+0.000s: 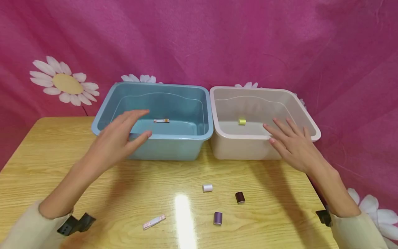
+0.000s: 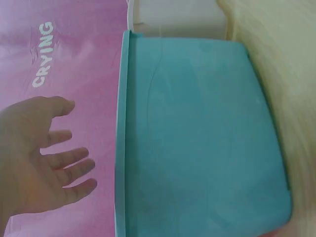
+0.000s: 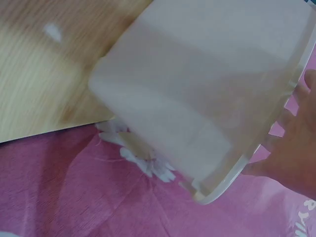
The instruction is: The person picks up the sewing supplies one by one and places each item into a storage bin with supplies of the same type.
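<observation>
My left hand [image 1: 116, 135] hovers above the near left rim of the blue bin [image 1: 164, 148], thumb and fingers spread and holding nothing. Over the front right rim of the beige bin [image 1: 245, 148] is my right hand [image 1: 295, 148], its fingers spread apart with nothing in them. Inside the blue bin lies a folded strip [image 1: 161, 121], white with orange marks. A yellow thread spool [image 1: 242, 121] lies in the beige bin. On the table before the bins are a white spool [image 1: 207, 187], a dark brown spool [image 1: 240, 197], a purple spool [image 1: 218, 218] and another folded strip [image 1: 154, 222].
The two bins stand side by side at the back of the wooden table [image 1: 46, 166], their rims nearly touching. A pink cloth [image 1: 199, 41] with white daisies hangs behind. The table's right edge runs close by the beige bin.
</observation>
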The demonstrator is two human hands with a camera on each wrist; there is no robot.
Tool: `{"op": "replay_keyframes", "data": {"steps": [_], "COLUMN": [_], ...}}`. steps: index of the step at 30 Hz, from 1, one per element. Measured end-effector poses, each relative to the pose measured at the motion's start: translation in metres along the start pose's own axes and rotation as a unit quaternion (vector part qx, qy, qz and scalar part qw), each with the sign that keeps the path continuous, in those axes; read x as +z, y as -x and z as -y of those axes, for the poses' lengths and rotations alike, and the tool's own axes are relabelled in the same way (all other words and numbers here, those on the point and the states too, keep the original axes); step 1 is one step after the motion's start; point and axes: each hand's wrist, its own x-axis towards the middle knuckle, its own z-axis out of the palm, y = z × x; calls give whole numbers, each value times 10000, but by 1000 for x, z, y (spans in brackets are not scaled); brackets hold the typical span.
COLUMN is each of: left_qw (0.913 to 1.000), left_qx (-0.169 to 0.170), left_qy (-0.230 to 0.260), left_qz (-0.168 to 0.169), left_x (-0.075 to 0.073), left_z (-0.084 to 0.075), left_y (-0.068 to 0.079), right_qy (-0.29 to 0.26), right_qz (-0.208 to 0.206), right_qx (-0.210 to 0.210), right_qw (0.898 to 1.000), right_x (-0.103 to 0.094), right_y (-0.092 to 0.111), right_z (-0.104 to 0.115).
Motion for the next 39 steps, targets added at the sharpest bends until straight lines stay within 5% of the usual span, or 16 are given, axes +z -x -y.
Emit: {"op": "replay_keyframes", "data": {"steps": [6,14,22,29,39], "left_qw": [9968,9922,9929,9743,9589], "left_qx": [679,988,226,-607,-854], "left_qy": [372,744,1101,1765,2062], "left_qz": [-201,-128,384,1260,1755], "left_x": [7,27,65,92,110], "left_z": [-1,5,15,18,19], "left_y": [21,56,95,119,144], "right_qy": [45,-80,-65,-45,-58], "right_qz": [147,166,174,72,-124], "right_qx": [188,341,400,412,416], "right_qw": [9997,9992,9990,9991,9990], "right_x": [4,5,7,8,13], "right_y": [5,4,5,9,8], "right_z": [-9,-16,-16,-19,-18]}}
